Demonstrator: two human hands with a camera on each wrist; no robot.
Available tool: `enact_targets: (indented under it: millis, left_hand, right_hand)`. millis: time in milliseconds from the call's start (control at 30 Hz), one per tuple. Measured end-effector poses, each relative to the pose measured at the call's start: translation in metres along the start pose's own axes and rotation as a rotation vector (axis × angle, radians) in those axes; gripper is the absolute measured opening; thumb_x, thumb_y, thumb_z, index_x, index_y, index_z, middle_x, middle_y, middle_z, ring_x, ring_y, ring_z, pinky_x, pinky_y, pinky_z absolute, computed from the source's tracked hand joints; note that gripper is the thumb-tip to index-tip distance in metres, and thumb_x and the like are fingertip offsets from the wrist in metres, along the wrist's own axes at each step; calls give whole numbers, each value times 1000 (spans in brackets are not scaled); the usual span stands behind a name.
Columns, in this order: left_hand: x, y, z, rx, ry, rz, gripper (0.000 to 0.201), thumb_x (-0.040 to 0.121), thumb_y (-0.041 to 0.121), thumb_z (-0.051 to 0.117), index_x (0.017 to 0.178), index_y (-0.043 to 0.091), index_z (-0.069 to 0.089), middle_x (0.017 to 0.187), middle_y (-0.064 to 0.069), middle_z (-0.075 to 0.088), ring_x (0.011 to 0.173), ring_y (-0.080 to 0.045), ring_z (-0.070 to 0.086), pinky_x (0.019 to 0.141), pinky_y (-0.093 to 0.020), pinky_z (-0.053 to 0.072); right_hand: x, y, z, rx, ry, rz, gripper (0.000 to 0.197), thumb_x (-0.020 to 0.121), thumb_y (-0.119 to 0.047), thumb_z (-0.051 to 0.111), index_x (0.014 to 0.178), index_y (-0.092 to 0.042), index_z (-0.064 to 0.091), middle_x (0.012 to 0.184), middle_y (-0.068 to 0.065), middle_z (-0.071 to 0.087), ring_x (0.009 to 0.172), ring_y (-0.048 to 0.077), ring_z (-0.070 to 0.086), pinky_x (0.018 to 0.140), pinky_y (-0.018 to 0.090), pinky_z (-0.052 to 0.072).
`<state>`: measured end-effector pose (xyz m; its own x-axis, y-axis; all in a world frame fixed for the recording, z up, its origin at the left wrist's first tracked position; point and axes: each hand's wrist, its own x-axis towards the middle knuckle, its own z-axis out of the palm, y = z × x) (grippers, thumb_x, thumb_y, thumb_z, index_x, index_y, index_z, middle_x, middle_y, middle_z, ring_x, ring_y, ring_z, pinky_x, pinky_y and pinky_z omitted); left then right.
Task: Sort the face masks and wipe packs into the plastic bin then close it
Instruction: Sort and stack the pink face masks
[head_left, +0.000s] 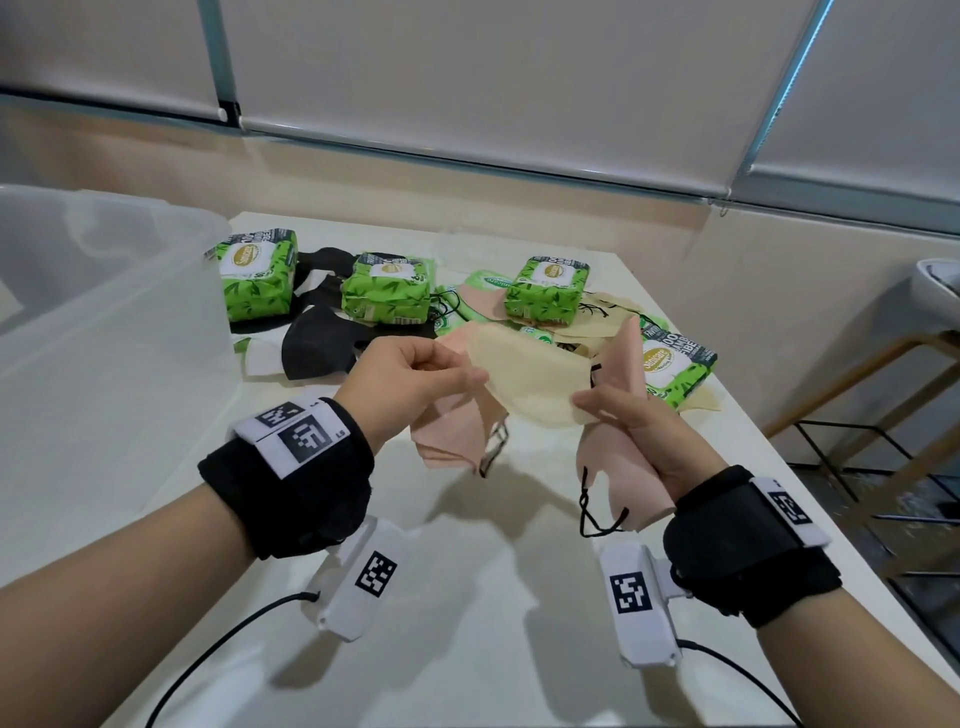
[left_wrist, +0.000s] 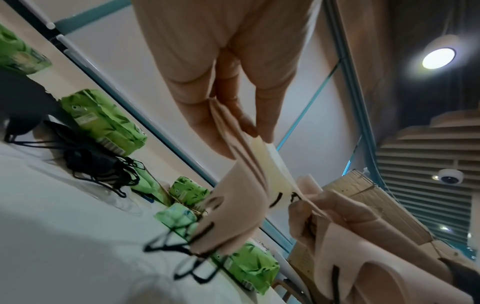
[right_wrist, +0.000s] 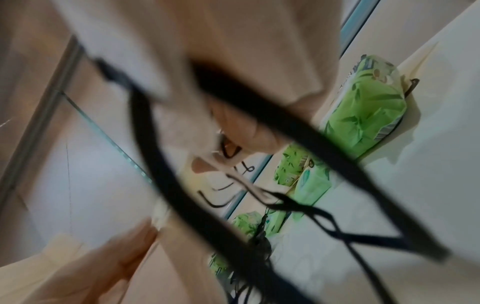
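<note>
Green wipe packs (head_left: 387, 288) and black masks (head_left: 317, 345) clutter the worktop (head_left: 467, 597) at centre. Bin (head_left: 104, 291) at left. Left hand (head_left: 410, 376) and right hand (head_left: 631, 415) each pinch the cream mask (head_left: 524, 374) and pink masks (head_left: 618, 462).

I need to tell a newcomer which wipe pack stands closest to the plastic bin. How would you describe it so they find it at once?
Start from the translucent plastic bin on the left of the white table. Right beside its near corner stands a green wipe pack with a leaf print. Unlike the other packs, it is the leftmost one, and black face masks lie just to its right.
</note>
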<state>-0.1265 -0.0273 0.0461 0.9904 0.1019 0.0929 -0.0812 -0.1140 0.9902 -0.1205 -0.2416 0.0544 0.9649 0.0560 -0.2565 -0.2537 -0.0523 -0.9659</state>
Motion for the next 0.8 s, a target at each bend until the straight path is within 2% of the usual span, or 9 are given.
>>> enact_targets:
  millis: [133,233,433,500,567,633,700,767,800]
  left_hand:
    - [-1,-2,-6,42,16,0,18,73,0,75,68,10,62,46,9,55,38,-4,45,40,-14,35]
    - [1,-3,-10,55,36,9,23,72,-5,74,68,12,59,49,3,50,34,-6,40,35,-12,30]
    - [5,-4,-16,229,96,109,33,76,-8,61,62,23,64,46,18,56,45,3,47,49,-8,38]
    - [3,0,-16,239,105,130,27,71,2,60,60,26,65,45,19,55,44,4,47,48,-6,36]
    - [1,6,-18,237,62,159,16,61,15,59,65,30,65,57,21,59,54,6,50,55,-8,39]
    - [1,12,-21,216,-4,188,25,58,18,63,78,32,62,73,14,62,64,-1,54,62,-17,44]
    - [1,20,-23,213,-97,225,41,58,15,69,94,33,58,76,-3,63,68,-11,56,64,-23,47]
    - [-1,28,-25,248,-225,280,46,60,9,76,102,23,63,80,-18,65,71,-13,57,66,-23,46]
    - [-2,32,-25,286,-275,298,41,62,6,80,100,15,67,84,-19,68,72,-11,58,67,-22,46]
  right_hand:
    - [2,1,-4,-14,49,-4,11,81,-10,64,91,-9,58,63,8,49,47,20,46,45,21,38]
    - [4,0,-4,-7,89,-25,15,80,-9,68,92,-11,60,63,5,52,48,18,48,45,22,40]
    - [2,-4,-3,-43,123,-59,19,80,-9,70,97,-9,61,68,6,56,55,19,52,49,22,41]
    - [1,-7,-3,-52,128,-72,12,82,-8,68,90,-12,60,74,6,59,60,18,55,53,24,43]
    - [1,-9,-4,-43,156,-90,11,83,-4,65,88,-11,58,76,7,60,53,13,59,49,20,45]
    - [1,-10,-6,1,177,-103,12,84,-1,62,92,-7,55,77,11,61,41,5,58,40,13,43]
    - [3,-11,-6,40,189,-107,16,85,0,61,97,-6,53,79,13,62,39,3,57,39,13,42]
    - [6,-10,-7,73,191,-93,20,85,-1,60,103,-7,52,72,11,64,40,4,57,40,15,42]
    - [9,-9,-7,83,192,-80,21,86,-2,60,105,-7,52,66,8,66,40,5,56,42,17,42]
